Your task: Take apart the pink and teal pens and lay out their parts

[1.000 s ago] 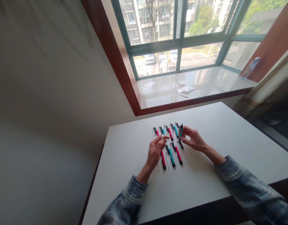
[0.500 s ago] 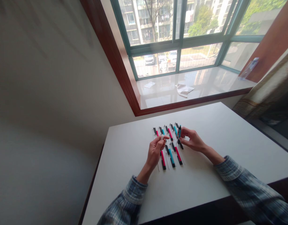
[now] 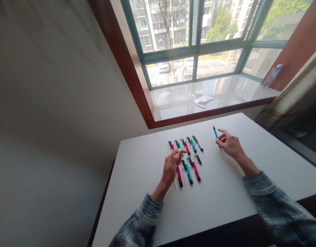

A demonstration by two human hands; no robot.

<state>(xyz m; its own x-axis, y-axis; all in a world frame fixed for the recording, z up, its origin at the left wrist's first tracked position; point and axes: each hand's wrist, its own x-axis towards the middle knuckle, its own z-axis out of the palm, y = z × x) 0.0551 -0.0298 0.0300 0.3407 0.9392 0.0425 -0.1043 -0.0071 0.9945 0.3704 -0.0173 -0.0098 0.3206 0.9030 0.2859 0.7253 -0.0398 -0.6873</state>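
In the head view, you seem to be placing the teal pen [image 3: 215, 132] right of the pen parts [image 3: 196, 170]; the next move calls for a steady touch. It lies at the thumb of your part-open right hand [image 3: 230, 145], grip unclear; your closed left hand [image 3: 170, 167] pinches a small white piece [image 3: 179, 151].

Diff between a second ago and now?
The right hand moved rightward, away from the rows of red, teal and black plastic pen parts, taking the slim teal pen with black ends along. The pen is now at its fingertips; whether it has been let go is unclear. Unchanged: the left hand pinching a small white piece over the rows.
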